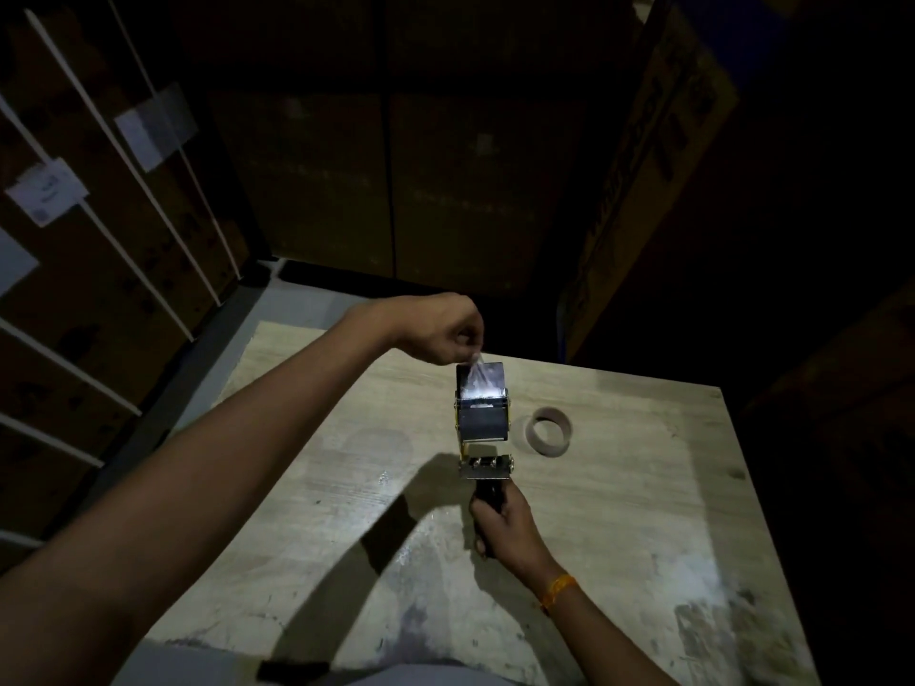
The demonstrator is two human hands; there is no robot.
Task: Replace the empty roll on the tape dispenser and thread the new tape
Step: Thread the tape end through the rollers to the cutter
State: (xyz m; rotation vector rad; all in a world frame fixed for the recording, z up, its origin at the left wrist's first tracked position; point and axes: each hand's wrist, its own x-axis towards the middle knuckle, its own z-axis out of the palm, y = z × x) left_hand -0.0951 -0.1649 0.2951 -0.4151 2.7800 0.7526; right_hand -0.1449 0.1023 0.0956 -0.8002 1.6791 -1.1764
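Observation:
I hold a hand-held tape dispenser (482,423) above the wooden table (619,487). My right hand (502,524) grips its dark handle from below. A roll of clear tape (481,391) sits in the dispenser's far end, glinting in the light. Pinching the loose tape end (476,361), my left hand (440,331) lifts it just above the roll. The metal roller and blade plate (487,466) lie between the roll and the handle. An empty cardboard core (551,430) rests on the table just right of the dispenser.
Strapped cardboard boxes (99,215) with white labels stack up on the left. More tall cartons (396,165) stand behind the table and at the right (668,141). The room is dim. A dark object (292,670) lies at the table's near edge.

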